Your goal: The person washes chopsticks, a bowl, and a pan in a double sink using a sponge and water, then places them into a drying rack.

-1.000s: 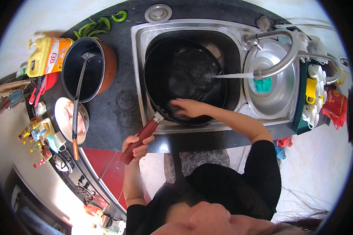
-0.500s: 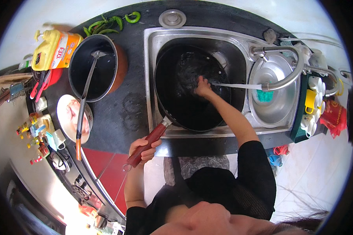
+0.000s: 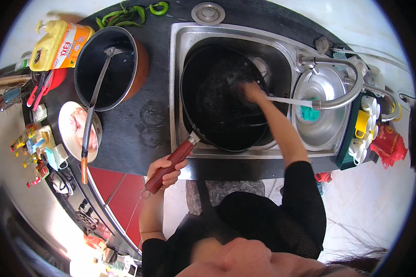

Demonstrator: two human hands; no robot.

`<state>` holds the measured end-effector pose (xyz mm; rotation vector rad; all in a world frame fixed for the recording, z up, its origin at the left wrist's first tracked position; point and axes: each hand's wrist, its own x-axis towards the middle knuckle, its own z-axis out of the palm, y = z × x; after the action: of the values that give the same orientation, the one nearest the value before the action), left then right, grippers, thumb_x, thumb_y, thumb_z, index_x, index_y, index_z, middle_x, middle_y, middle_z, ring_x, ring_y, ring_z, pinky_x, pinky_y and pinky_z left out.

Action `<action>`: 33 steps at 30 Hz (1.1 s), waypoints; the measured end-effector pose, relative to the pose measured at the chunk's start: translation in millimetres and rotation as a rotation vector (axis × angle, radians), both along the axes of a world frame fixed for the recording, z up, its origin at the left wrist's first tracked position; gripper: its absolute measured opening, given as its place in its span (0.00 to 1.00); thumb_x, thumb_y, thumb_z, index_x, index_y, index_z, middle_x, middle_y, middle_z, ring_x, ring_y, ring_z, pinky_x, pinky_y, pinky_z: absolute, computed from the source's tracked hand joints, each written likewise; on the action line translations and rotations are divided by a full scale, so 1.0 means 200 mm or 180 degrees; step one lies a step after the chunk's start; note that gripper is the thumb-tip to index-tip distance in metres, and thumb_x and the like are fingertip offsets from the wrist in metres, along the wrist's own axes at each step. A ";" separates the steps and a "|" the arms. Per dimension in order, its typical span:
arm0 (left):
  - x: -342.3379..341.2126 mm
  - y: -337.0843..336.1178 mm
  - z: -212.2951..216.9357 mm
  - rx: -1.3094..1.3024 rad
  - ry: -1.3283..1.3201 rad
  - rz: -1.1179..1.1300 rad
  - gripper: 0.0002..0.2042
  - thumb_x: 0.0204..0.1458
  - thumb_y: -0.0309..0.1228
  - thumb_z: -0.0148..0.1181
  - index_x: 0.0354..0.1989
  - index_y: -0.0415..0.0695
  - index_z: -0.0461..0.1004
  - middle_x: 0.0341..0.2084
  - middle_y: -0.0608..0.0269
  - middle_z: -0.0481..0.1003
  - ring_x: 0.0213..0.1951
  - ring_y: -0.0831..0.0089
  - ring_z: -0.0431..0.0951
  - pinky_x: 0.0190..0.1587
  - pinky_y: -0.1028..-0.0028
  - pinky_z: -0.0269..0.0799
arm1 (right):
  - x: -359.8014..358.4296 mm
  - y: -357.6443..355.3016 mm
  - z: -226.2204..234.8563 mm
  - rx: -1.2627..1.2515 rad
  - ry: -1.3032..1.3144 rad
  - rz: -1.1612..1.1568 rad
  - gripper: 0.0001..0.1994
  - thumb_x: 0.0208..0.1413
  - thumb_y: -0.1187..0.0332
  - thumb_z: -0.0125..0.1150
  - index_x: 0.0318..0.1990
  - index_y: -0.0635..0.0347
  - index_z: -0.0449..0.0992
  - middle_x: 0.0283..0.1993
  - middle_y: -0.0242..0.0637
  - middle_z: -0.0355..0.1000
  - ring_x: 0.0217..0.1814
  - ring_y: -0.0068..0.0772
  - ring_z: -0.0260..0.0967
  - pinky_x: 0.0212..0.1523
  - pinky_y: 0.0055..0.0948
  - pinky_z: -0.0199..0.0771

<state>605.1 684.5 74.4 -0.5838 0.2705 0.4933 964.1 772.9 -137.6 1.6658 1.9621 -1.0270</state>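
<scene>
A large black wok sits in the bigger basin of the steel sink. My left hand is wrapped round its dark red handle, which sticks out over the counter's front edge. Inside the wok, at its right side, is my right hand, smeared by motion so that its fingers cannot be made out. A stream of water runs from the curved tap toward that hand and wrist. Shallow water swirls over the wok's dark inside.
Left of the sink stands a brown-sided pot with a long-handled spatula across it, over a bowl of raw meat. Green peppers, a yellow pump jug and a steel drain strainer lie behind. Cups stand at right.
My right hand has moved right and slightly away from me inside the wok and is now blurred. The left hand still grips the handle. The whole view has shifted slightly.
</scene>
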 end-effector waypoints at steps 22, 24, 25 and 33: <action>0.02 0.00 0.00 0.0076 -0.0107 0.0071 0.30 0.45 0.24 0.43 0.54 0.29 0.36 0.25 0.55 0.57 0.14 0.75 0.67 0.13 0.78 0.69 | -0.19 -0.23 0.25 -0.1364 0.1574 0.1009 0.17 0.34 0.80 0.47 0.36 0.51 0.67 0.37 0.36 0.65 0.46 0.37 0.59 0.50 0.37 0.50; 0.02 0.00 0.01 0.0121 -0.0080 0.0076 0.30 0.45 0.24 0.44 0.54 0.29 0.36 0.25 0.55 0.57 0.14 0.75 0.66 0.13 0.79 0.68 | -0.01 -0.19 0.32 -0.1745 0.0338 0.1448 0.17 0.34 0.77 0.52 0.37 0.52 0.67 0.38 0.34 0.65 0.45 0.34 0.60 0.50 0.35 0.50; 0.02 0.00 0.00 0.0128 -0.0059 0.0057 0.30 0.45 0.24 0.44 0.54 0.29 0.36 0.25 0.55 0.57 0.14 0.75 0.66 0.13 0.79 0.68 | 0.03 -0.21 0.34 -0.1816 0.0074 0.1500 0.18 0.33 0.76 0.55 0.38 0.53 0.67 0.39 0.34 0.65 0.45 0.32 0.60 0.50 0.34 0.51; 0.02 0.01 0.02 0.0089 0.0156 -0.0037 0.30 0.43 0.24 0.44 0.54 0.28 0.37 0.24 0.56 0.56 0.12 0.77 0.65 0.11 0.81 0.65 | -0.68 0.02 0.45 -0.0708 0.4931 -0.1667 0.19 0.36 0.78 0.56 0.39 0.56 0.60 0.36 0.28 0.56 0.41 0.21 0.52 0.42 0.21 0.57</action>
<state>609.7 686.2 77.9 -0.5432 0.3130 0.4997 828.0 776.7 -46.7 1.2470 1.8056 -3.2535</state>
